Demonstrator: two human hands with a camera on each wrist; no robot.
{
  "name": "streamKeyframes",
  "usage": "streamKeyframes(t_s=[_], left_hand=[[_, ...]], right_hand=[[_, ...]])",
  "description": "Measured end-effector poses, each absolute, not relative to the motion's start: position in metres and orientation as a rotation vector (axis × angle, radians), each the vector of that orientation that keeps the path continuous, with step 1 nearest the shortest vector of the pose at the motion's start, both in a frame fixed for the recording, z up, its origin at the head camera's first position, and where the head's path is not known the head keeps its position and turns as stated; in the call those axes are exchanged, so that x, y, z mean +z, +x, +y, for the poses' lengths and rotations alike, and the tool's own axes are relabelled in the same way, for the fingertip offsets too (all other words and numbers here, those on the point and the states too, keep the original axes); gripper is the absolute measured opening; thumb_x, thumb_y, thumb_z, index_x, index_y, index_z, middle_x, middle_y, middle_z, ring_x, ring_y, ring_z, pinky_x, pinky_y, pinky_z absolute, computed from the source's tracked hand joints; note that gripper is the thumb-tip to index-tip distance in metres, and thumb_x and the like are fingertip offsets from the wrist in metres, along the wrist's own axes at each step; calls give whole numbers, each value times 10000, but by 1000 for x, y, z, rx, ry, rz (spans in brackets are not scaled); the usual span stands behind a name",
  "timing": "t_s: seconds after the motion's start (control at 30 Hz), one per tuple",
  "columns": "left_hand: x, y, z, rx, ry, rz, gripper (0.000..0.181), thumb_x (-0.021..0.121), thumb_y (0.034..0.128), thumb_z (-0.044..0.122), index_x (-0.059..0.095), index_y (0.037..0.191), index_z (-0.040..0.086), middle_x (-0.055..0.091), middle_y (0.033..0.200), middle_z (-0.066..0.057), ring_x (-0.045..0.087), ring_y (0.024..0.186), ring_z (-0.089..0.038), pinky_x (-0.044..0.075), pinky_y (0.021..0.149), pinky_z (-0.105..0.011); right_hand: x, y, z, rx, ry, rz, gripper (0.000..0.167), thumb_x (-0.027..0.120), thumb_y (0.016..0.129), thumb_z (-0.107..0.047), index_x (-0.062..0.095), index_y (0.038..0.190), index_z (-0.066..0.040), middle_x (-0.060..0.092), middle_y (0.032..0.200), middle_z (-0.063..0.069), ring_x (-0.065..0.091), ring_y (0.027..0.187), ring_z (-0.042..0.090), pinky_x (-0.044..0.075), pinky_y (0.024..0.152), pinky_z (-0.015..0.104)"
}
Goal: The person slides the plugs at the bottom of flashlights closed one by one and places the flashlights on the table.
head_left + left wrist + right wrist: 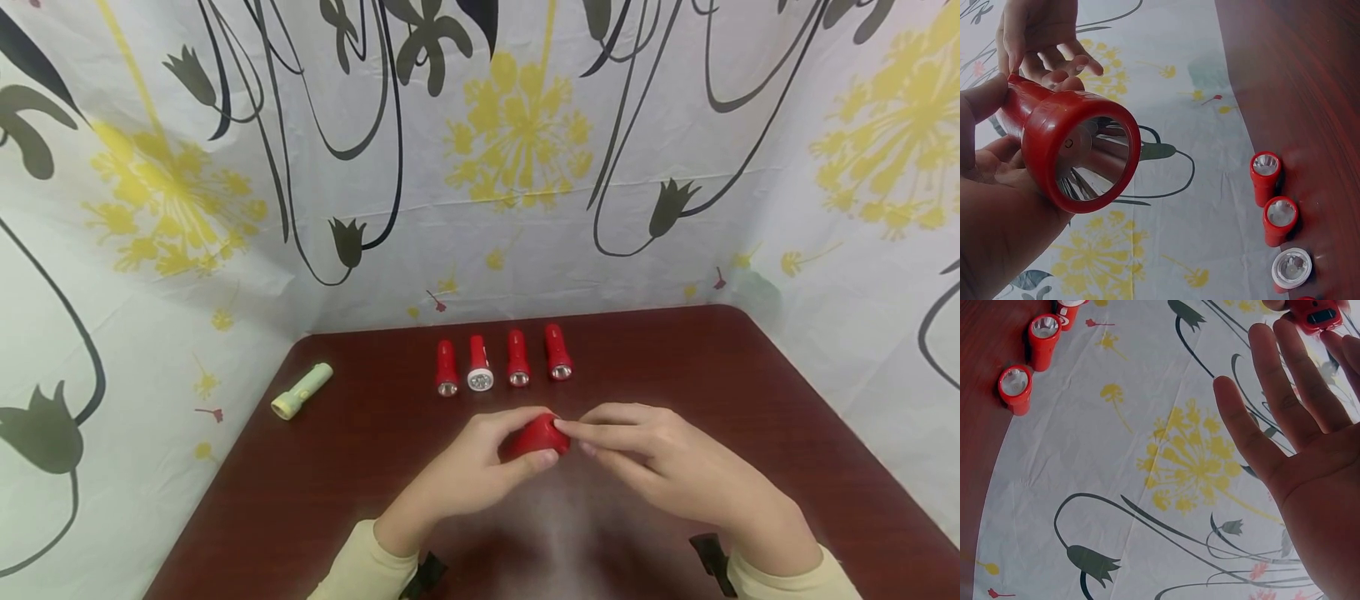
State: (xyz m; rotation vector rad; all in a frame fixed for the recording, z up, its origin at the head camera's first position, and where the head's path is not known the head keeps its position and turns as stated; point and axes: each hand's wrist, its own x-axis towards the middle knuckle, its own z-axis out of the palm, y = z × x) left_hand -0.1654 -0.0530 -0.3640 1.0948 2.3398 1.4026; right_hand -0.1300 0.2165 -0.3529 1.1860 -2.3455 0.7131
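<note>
A red flashlight is held in my left hand, fingers and thumb wrapped round its body. In the left wrist view its wide head and silvery reflector face the camera. Fingertips of my right hand touch the tail end, the fingers mostly straight. The right wrist view shows that end of the flashlight with dark slots, beside the extended fingers of the right hand. Part of the flashlight's body is hidden by the left hand.
Several red flashlights stand in a row farther back, among them one with a white rim and one at the right end. A pale green flashlight lies at the left of the dark brown table. Flower-patterned cloth surrounds the table.
</note>
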Motion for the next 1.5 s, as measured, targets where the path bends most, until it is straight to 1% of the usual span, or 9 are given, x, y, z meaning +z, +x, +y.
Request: streamKeyframes(t_s=[0.23,0.43,0.67,0.93,1.13,1.33,1.5], left_hand=[[-364,-166,-53,1395,1121,2334,454,714,999,315,634,1430,202,730,1252,13,661,1038,-31,614,860,-215],[-366,-166,-53,1388,1109,2334,460,720,994,311,630,1435,212,726,1258,19,663,1046,-32,613,861,-212],[-366,-166,-56,1378,1105,2372,448,726,990,333,641,1414,218,733,1234,28,664,1036,-41,612,862,-216],[-363,-165,-59,1390,1073,2383,459,733,979,333,648,1407,191,734,1225,33,664,1033,-51,613,858,-222],[-362,-166,-60,1396,1083,2417,435,741,975,328,665,1380,191,744,1196,21,668,1015,-52,614,861,-230],[-360,-166,-61,1399,1059,2435,450,755,966,338,662,1385,202,739,1201,46,675,1035,-84,615,859,-229],[-359,-172,-60,1424,1056,2468,466,769,961,339,658,1397,219,747,1201,53,692,1057,-116,616,871,-234]], right_hand=[[-355,-130,218,670,1179,-2338,595,839,836,-6,743,1354,-282,746,1179,-129,676,976,-24,515,839,99],[-355,-129,219,647,1175,-2328,602,839,839,-18,736,1361,-298,743,1185,-139,679,984,-17,514,843,100],[-357,-129,219,666,1202,-2282,602,828,832,8,732,1371,-241,741,1150,-114,661,939,9,502,831,105],[-362,-128,223,707,1172,-2331,512,778,931,-50,711,1400,-246,735,1143,-145,651,929,-20,500,841,85],[-365,-127,225,709,1125,-2383,578,787,896,-2,705,1408,-258,727,1141,-175,654,930,-36,495,850,72],[-369,-126,228,728,1089,-2420,570,784,915,-25,694,1417,-278,718,1130,-199,640,921,-56,492,829,74],[-373,-124,230,725,1050,-2456,523,777,945,-82,695,1411,-306,716,1126,-211,638,920,-59,497,818,79]])
